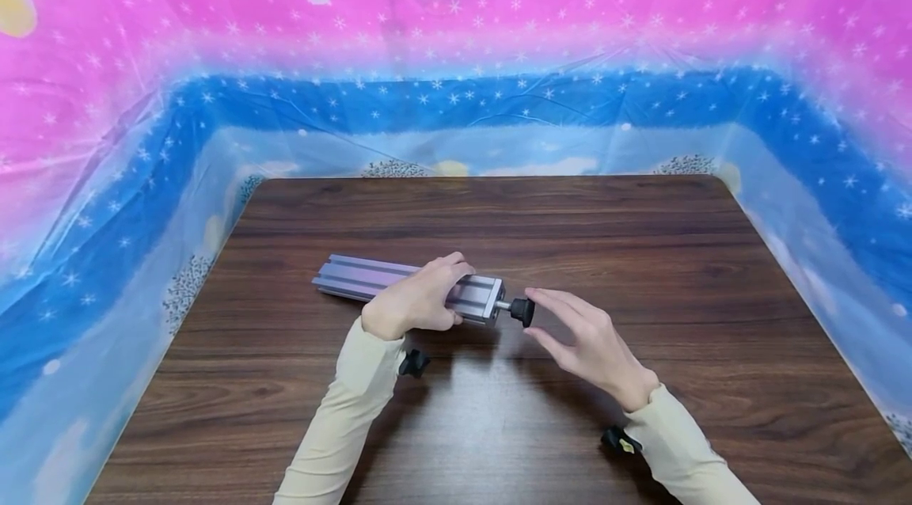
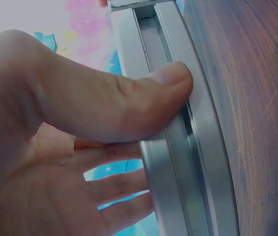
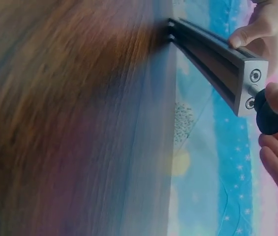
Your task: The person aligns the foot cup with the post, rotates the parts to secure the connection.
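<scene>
A silver slotted aluminium profile (image 1: 356, 275) lies slantwise over the table, an end plate (image 3: 245, 93) with two screws at its right end. My left hand (image 1: 420, 299) grips it near that end, thumb (image 2: 153, 98) across the slotted side and fingers over the far side. From the plate a short metal shaft (image 1: 503, 305) sticks out and carries a black knob (image 1: 523, 312). Thumb and fingers of my right hand (image 1: 587, 335) pinch the knob at its edges. In the right wrist view the thumb overlaps the knob, which hides part of it.
The brown wood-grain table (image 1: 499, 220) has rounded far corners. Behind and beside it hangs a pink and blue cloth (image 1: 456, 101) with snowflakes. Black wrist mounts (image 1: 415, 363) sit at both cuffs, close over the tabletop.
</scene>
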The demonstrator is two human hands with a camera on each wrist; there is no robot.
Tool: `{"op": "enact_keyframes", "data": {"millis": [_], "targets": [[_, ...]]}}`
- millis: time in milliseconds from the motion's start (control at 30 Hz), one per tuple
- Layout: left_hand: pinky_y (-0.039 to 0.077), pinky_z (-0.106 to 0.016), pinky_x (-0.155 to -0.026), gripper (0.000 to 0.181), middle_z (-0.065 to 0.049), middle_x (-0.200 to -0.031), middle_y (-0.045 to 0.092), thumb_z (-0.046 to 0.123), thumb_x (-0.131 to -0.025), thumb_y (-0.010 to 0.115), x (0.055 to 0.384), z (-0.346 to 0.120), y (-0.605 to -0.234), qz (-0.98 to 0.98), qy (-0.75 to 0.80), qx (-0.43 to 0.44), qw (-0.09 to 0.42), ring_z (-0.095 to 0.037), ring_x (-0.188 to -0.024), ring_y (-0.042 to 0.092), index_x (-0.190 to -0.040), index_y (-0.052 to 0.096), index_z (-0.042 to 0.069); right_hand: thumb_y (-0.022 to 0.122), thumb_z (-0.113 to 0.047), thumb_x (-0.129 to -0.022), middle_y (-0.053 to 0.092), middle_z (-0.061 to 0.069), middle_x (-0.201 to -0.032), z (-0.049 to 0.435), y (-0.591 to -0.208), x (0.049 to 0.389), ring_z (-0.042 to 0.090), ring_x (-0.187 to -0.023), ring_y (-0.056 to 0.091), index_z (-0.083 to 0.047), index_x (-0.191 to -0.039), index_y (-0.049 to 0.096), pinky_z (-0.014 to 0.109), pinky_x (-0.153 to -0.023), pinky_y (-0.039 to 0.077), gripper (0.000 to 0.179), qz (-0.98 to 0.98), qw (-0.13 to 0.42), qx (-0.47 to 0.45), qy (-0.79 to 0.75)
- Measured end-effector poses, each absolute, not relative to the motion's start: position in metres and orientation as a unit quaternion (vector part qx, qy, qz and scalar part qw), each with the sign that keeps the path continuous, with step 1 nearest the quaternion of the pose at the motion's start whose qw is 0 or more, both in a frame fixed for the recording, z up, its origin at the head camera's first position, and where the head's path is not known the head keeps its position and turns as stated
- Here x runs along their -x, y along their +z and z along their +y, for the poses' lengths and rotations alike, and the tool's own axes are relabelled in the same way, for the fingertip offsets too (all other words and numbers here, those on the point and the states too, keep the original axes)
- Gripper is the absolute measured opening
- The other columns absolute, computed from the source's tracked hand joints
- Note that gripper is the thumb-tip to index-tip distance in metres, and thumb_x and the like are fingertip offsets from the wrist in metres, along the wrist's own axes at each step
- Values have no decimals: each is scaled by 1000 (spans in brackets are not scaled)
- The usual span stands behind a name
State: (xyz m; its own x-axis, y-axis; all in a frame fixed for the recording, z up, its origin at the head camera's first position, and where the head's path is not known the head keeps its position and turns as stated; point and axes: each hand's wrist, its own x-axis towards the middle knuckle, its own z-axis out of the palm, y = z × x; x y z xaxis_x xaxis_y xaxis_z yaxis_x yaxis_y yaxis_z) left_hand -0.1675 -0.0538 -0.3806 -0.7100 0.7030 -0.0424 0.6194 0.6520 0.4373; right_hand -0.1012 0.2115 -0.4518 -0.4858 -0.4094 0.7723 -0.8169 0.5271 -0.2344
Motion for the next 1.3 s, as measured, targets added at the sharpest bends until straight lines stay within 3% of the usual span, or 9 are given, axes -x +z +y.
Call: {"op": "enact_keyframes", "data": {"millis": [167,333,467,567,700,800,1000,1300], "targets": [[44,-33,-83,53,-6,-104,53,4,-76,76,167,-52,-381,903,199,-368,101,-20,-93,51,-126,60,0,65,-37,-98,75,10,-111,212,-454,100,23,-94,75,-1,-126,68,32,-82,58,46,-831,313,-334,315],[44,-33,-81,52,-5,-103,52,3,-76,76,167,-51,-381,903,200,-365,108,-19,-93,50,-126,60,2,79,-20,-88,78,7,-96,209,-454,99,16,-80,75,-1,-116,71,33,-72,59,35,-844,293,-299,335],[44,-33,-82,53,-5,-103,52,4,-77,76,168,-50,-382,902,202,-365,107,-19,-93,50,-127,60,1,81,-12,-83,79,3,-89,208,-454,100,13,-74,75,-4,-111,72,30,-68,59,30,-850,280,-283,345],[44,-34,-82,53,-5,-103,52,4,-77,75,167,-51,-382,903,203,-364,109,-20,-93,50,-128,59,1,80,-18,-85,78,3,-96,208,-453,99,12,-78,74,-4,-118,69,26,-72,58,38,-853,276,-284,339],[45,-35,-84,55,-5,-104,52,4,-76,76,168,-50,-382,904,199,-363,108,-20,-95,50,-129,59,1,77,-31,-89,70,10,-122,210,-451,99,22,-104,70,-3,-133,63,23,-96,51,54,-839,291,-326,326],[46,-35,-85,57,-4,-105,52,5,-76,78,168,-50,-381,905,196,-361,108,-20,-96,51,-130,59,2,75,-29,-92,64,15,-133,212,-449,100,28,-118,64,-1,-134,62,23,-109,42,52,-819,309,-370,313],[46,-34,-84,56,-4,-105,52,5,-76,77,167,-50,-380,906,199,-355,113,-20,-96,51,-129,59,2,69,-17,-96,66,17,-127,210,-448,100,28,-112,65,0,-127,67,20,-108,41,36,-799,338,-403,293],[44,-34,-83,54,-4,-103,52,4,-78,75,167,-52,-382,907,199,-352,118,-19,-95,50,-129,59,2,64,-33,-99,71,12,-117,208,-452,101,25,-102,70,1,-125,68,21,-100,49,43,-807,345,-368,308]]}}
